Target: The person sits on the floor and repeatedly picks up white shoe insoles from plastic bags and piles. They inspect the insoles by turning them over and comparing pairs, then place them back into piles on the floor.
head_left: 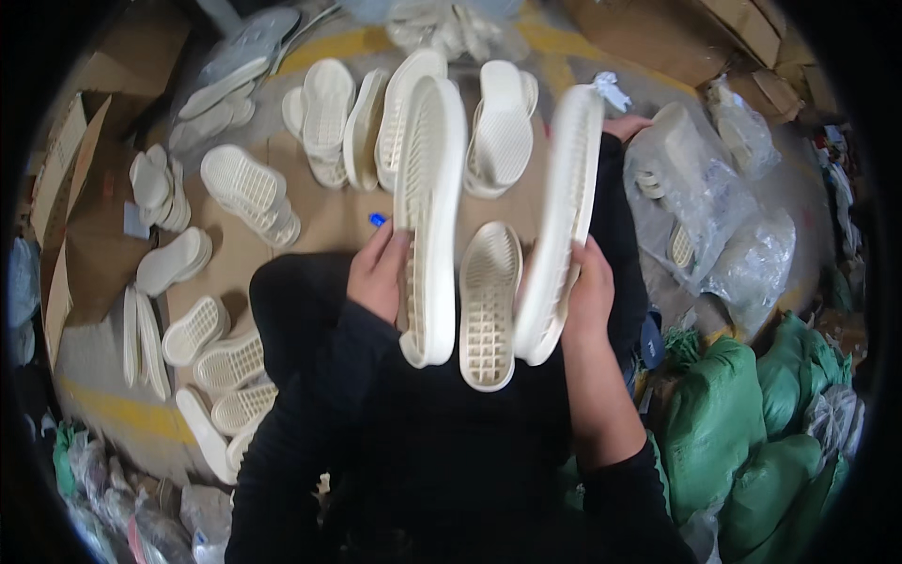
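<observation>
My left hand (379, 274) is closed on the edge of a cream shoe sole (442, 226), which stands on its long side with the ribbed hollow face turned left. On the other side, my right hand (592, 282) grips a second cream sole (567, 207), slightly smeared by motion. Between the two, a third sole (490, 310) rests over my lap with its gridded hollow facing up, and neither hand is visibly holding it. Just beyond my left fingers, a small blue object (377, 220) lies on the cardboard sheet (310, 230).
Loose and stacked soles (246, 183) lie ahead and to the left. An open cardboard box (99, 216) stands far left. Clear plastic bags with soles (691, 188) are on the right, above several green sacks (714, 423). More cardboard (648, 38) is at the far right.
</observation>
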A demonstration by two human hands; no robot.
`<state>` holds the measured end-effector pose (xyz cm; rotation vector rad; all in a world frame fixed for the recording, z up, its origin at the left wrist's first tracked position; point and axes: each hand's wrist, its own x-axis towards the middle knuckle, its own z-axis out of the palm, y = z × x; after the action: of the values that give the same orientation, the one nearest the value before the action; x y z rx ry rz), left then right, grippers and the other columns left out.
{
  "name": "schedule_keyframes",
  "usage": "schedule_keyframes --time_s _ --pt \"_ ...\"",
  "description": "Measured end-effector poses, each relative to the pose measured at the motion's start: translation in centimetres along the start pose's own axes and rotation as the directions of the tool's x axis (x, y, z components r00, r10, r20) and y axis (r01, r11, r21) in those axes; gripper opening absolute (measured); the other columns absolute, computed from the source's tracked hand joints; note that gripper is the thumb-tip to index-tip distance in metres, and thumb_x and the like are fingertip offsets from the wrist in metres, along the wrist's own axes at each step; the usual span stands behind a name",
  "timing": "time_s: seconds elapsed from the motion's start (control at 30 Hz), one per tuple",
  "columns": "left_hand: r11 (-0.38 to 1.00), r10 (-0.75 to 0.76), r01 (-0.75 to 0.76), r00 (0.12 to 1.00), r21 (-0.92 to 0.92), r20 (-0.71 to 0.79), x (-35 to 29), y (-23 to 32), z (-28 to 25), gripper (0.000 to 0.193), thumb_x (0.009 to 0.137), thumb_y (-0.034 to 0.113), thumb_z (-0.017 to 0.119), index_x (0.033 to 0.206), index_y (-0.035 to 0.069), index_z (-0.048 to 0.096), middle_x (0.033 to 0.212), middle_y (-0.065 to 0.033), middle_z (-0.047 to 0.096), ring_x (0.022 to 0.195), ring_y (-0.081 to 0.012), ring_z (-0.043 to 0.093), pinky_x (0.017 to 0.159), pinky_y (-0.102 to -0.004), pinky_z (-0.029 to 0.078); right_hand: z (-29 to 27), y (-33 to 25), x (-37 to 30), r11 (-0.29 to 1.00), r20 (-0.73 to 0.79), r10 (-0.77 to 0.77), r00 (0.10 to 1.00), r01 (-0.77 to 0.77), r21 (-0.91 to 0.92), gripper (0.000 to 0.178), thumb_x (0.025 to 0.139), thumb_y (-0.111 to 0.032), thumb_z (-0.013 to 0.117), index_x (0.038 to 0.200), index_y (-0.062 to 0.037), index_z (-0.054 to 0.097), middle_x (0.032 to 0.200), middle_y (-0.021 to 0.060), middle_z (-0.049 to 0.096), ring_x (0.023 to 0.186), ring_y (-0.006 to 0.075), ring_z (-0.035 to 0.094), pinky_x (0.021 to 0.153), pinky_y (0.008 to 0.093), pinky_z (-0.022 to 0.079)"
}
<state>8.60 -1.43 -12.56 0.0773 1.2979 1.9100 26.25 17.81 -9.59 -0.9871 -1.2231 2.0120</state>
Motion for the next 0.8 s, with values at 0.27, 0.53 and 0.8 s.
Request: schedule_keyframes --time_s 0.27,0.53,0.8 --pt "0.812 0.007 0.221 0.922 -0.540 0.388 1.7 0.0 0.8 0.060 0.101 0.046 0.051 0.135 -0.003 0.048 0.100 -0.0110 0.062 0.078 -0.0213 0.065 0.064 -0.0327 0.058 0.2 1.2 2.3 0.573 0.581 0.044 0.813 -0.497 0.652 0.074 0.097 -0.049 0.054 0.140 0.0093 0.041 0.083 0.0060 0.058 0.069 0.0178 0.058 0.057 0.0312 0.048" --pt "0.901 0.043 -0.042 0.999 -0.432 -0.009 3.4 3.5 7.7 0.036 0.102 0.027 0.057 0.126 0.000 0.055 0.110 -0.0098 0.066 0.093 -0.0230 0.067 0.085 -0.0392 0.057 3.7 -1.3 3.6 0.652 0.248 0.273 0.929 -0.368 0.663 0.040 0.100 -0.039 0.053 0.115 -0.0023 0.055 0.086 0.0112 0.065 0.073 0.0223 0.067 0.064 0.0362 0.056" --pt "0.911 0.172 -0.221 0.971 -0.349 -0.164 2.7 7.5 10.6 0.046 0.092 0.014 0.070 0.132 0.003 0.049 0.124 -0.0118 0.061 0.113 -0.0267 0.061 0.087 -0.0453 0.056 4.3 -4.9 5.3 0.824 -0.160 0.118 0.980 -0.007 0.566 0.035 0.105 -0.020 0.046 0.132 0.0007 0.052 0.121 0.0137 0.065 0.106 0.0262 0.066 0.089 0.0445 0.059"
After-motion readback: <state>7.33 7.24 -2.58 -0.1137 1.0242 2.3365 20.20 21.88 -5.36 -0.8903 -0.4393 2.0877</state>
